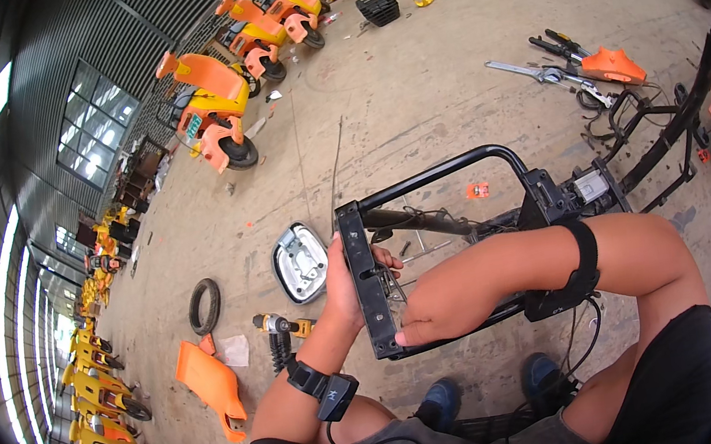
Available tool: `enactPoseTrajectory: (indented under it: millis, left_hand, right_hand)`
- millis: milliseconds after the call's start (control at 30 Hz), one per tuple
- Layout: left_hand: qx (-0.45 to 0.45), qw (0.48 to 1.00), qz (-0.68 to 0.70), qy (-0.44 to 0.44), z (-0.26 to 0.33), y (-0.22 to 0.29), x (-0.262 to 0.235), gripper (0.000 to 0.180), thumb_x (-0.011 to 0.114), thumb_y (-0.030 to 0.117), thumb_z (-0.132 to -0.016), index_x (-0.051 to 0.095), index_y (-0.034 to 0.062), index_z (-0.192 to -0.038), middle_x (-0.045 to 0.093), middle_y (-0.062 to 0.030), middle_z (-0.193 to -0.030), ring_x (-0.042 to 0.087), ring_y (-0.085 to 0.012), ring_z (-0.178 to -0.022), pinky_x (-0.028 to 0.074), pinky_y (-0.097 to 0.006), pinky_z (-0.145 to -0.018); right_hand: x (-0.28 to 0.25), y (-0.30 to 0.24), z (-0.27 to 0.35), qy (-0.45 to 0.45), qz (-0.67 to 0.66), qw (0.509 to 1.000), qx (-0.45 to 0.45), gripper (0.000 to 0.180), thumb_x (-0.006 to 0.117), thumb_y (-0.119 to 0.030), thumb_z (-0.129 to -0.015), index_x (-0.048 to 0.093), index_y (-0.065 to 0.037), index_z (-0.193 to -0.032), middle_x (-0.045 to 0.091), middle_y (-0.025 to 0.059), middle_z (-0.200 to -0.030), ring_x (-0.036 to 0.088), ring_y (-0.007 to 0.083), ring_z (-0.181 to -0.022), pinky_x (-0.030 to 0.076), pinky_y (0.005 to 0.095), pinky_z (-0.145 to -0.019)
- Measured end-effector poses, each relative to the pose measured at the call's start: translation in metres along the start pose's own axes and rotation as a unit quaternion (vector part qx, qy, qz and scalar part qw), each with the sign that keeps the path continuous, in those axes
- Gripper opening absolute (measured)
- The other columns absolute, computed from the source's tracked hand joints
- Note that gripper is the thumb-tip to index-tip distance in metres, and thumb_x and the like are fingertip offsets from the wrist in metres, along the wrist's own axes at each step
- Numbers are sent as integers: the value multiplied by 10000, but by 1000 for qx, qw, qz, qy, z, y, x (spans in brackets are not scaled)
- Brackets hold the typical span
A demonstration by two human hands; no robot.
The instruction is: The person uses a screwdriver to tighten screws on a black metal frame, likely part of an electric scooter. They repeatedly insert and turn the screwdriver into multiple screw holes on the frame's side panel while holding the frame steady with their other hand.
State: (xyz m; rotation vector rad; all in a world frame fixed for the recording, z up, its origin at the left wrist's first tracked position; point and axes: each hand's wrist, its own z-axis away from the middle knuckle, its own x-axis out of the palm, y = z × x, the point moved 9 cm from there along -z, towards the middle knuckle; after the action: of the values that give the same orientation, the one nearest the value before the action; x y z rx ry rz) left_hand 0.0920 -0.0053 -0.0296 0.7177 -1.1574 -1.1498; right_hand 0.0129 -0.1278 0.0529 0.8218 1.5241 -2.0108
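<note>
Bare skin, hard edges

The black tubular frame (pixel 434 176) is over the concrete floor (pixel 377 104), in from its walled left edge. If the left hand (pixel 343 290), curled round the flat, drilled end plate (pixel 371 300), slips, skin could scrape. The right hand (pixel 427 309) thumbs the near corner; I cannot tell its grip. Outward: round rubber tyre (pixel 194 309).

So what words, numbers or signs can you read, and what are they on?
None that I can read out.
Green plate on a yellow-and-orange scooter: pale marks, too small.
Orange card or packet on the floor: print too small.
Black box on the left arm: white mark, unclear.
Black frame: no writing I can make out.
</note>
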Motion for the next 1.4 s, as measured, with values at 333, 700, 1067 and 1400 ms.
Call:
enactPoseTrajectory:
  millis: [333,700,1067,1400]
  left_hand:
    - [23,999,-16,45,5,4,-4,712,261,599,-1014,613,1,-851,633,-156,-787,658,-319,-782,539,-418,-736]
    - [30,996,-76,24,14,16,15,721,170,597,-1017,622,36,-1057,668,-119,-872,649,-228,-838,537,-384,-753]
    - [-9,998,40,44,8,6,2,722,267,601,-1010,635,10,-817,675,-141,-816,671,-264,-774,559,-386,-747]
    - [7,1000,-24,1,1,3,2,770,192,617,-1002,596,10,-755,608,-132,-768,642,-310,-840,516,-420,-793]
  right_hand:
    - [-27,17,25,8,35,999,13,509,417,-440,-1027,691,-11,-1007,700,210,-951,647,404,-909,491,483,-832]
    - [-85,24,14,308,-215,927,-15,450,457,-341,-1029,635,40,-869,681,179,-775,658,346,-726,517,424,-704]
    - [-44,-23,8,210,45,974,-73,491,403,-369,-1057,602,18,-828,629,238,-774,611,436,-774,484,504,-733]
    - [7,-2,6,-19,48,998,46,611,327,-487,-1054,662,18,-974,683,245,-908,644,444,-906,487,533,-834]
